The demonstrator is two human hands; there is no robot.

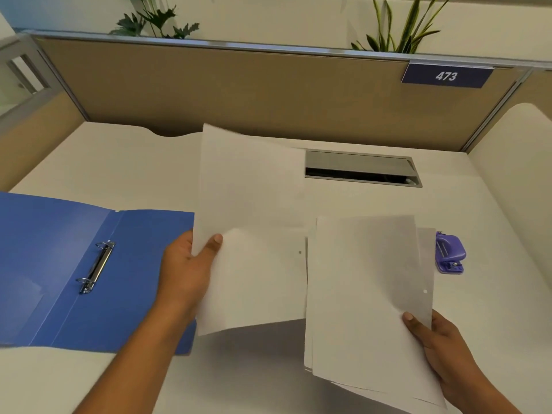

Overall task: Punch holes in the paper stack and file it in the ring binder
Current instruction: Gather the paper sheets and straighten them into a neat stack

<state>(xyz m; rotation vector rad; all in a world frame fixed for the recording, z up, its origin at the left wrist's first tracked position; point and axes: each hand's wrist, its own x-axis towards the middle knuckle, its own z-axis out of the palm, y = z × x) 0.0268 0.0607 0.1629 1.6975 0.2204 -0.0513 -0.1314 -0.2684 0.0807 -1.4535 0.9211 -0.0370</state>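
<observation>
My left hand (188,270) grips the left edge of a white sheet of paper (251,222) held above the desk, thumb on top; a punched hole shows near its right edge. My right hand (436,342) holds a stack of white sheets (364,294) by its lower right corner, a punched hole visible near the right edge. A blue ring binder (59,264) lies open on the left, its metal rings (95,267) standing along the spine. A purple hole punch (449,252) sits on the desk just right of the stack.
The white desk (119,162) is bounded by tan partition walls (239,91) at the back and sides. A metal cable slot (361,168) is set into the desk at the back. A sign reading 473 (446,75) hangs on the partition; plants stand behind it.
</observation>
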